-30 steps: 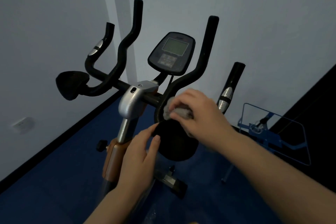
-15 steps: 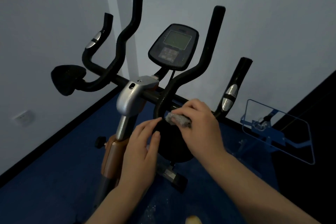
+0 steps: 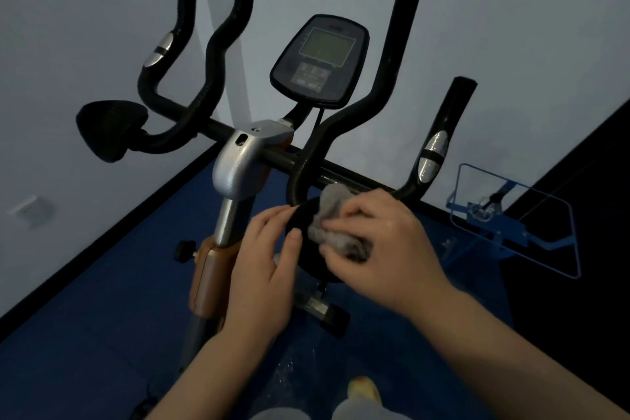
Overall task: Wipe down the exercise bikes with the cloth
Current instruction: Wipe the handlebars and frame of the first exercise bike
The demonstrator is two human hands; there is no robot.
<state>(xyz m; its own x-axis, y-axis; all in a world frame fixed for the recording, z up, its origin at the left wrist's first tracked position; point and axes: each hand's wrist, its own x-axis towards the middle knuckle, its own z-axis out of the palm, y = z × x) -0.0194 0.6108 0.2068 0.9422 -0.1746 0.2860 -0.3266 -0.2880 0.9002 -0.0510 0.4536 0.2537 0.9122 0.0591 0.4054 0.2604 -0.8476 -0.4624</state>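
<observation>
The right hand presses a bunched grey cloth onto the near black elbow pad of the exercise bike, fingers closed over it. The left hand steadies the pad's left edge, fingers loosely curled against it. By my reading the wipe-down is at an early stage: the console, the upright grips and the far left pad look untouched by the cloth now, and no second bike is in view. Compared with a second ago, the cloth sits lower and more spread across the pad, and the view has moved closer.
</observation>
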